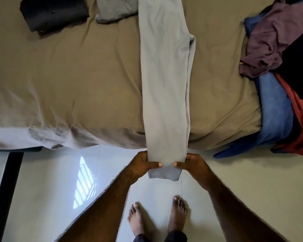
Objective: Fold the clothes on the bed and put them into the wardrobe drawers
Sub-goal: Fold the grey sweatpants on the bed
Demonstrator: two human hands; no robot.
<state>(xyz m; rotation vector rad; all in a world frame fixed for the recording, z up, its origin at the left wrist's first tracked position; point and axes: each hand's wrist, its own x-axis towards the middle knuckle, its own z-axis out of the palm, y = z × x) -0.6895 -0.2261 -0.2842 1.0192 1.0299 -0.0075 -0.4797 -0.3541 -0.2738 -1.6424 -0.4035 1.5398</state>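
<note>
Head view:
- The grey trousers (164,88) lie in a long strip across the bed (68,81), legs stacked one on the other, with the hem end hanging past the mattress edge over the floor.
- The left hand (143,162) pinches the hem's left edge, thumb on top and fingers curled under; the right hand (191,162) does the same on the right edge. Both thumbs press the cloth close together, and a short flap hangs below them.
- The fabric looks soft, light and limp; it will likely sag between the fingers unless kept taut, so the two hem corners seem the sound place to hold for carrying the end up over the rest.
- Beyond the fingers, at the far end of the strip, lie a folded grey garment (115,10) and a folded black garment (52,14), well apart from the hands.
- Right of the right fingers sits a heap of unfolded clothes (278,67), near but not touching the trousers; the fold path looks free.
- Bare feet stand on the tiled floor (42,198) below the hands.
</note>
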